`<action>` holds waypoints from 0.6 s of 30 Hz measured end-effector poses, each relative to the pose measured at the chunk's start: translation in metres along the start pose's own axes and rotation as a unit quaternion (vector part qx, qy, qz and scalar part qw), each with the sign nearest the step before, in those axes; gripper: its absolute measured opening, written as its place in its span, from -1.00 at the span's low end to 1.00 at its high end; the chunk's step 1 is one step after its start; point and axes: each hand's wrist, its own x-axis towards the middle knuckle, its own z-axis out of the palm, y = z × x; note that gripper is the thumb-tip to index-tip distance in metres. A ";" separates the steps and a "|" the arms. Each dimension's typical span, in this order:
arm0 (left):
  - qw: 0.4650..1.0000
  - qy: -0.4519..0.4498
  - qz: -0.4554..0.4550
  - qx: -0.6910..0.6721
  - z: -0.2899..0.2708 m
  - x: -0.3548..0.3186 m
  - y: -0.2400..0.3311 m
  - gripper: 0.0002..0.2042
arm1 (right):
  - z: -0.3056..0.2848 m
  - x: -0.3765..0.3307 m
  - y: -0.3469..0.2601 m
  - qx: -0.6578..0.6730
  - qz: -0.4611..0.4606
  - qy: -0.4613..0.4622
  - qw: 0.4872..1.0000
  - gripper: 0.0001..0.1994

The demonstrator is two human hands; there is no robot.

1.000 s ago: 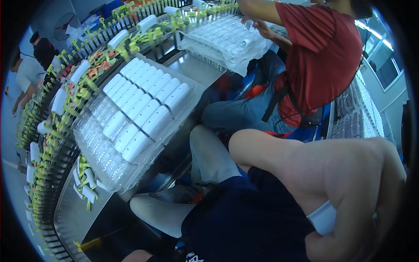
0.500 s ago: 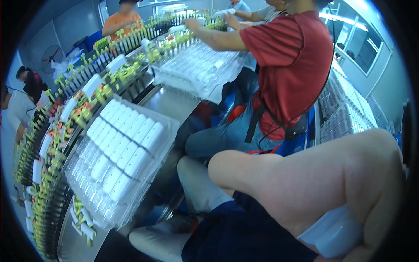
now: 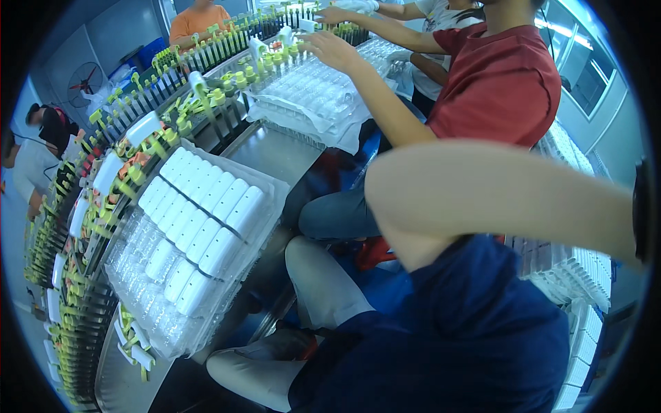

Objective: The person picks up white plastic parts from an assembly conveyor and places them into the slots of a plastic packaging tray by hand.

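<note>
Neither of my hands shows. My bent right arm (image 3: 482, 193) crosses the right side, elbow toward the middle, and its wrist, with a dark band (image 3: 642, 213), leaves at the right edge. Left of my knees a stack of clear plastic trays (image 3: 134, 275) rests at a slant by the line. In its top tray lie rows of white oblong plastic housings (image 3: 200, 210), and part of that tray has bare pockets. Several white pieces with yellow-green clips (image 3: 141, 354) lie beside the stack on the metal ledge.
A curved line of dark posts with yellow-green holders (image 3: 89, 303) runs along the left and back, carrying white housings (image 3: 107, 172). A co-worker in a red shirt (image 3: 496, 82) reaches over it, beside another clear tray stack (image 3: 303, 96). More filled trays (image 3: 571, 275) stand at right.
My right forearm has swung up, and the white plastic piece by it at the lower right is out of sight. The co-worker in red leans right, and the view has shifted slightly.
</note>
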 end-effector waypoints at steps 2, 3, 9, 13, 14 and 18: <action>1.000 -0.001 -0.009 0.014 0.005 -0.001 -0.004 -0.89 | -0.005 -0.002 -0.004 -0.004 -0.004 0.005 1.000 -0.77; 1.000 0.000 -0.013 0.019 0.008 -0.002 -0.007 -0.89 | -0.007 -0.002 -0.005 -0.006 -0.004 0.006 1.000 -0.77; 0.998 0.038 -0.028 0.050 0.019 -0.023 -0.024 -0.87 | -0.015 0.014 -0.006 -0.018 0.019 -0.008 1.000 -0.75; 0.995 0.061 0.013 0.076 0.026 -0.027 -0.040 -0.86 | -0.017 0.033 -0.005 -0.031 0.010 -0.064 0.997 -0.74; 0.994 0.062 0.028 0.085 0.027 -0.024 -0.043 -0.86 | -0.018 0.036 -0.006 -0.034 0.000 -0.081 0.996 -0.73; 0.992 0.021 0.052 0.109 0.003 -0.005 -0.053 -0.85 | -0.010 0.024 0.007 -0.064 -0.059 -0.090 0.992 -0.72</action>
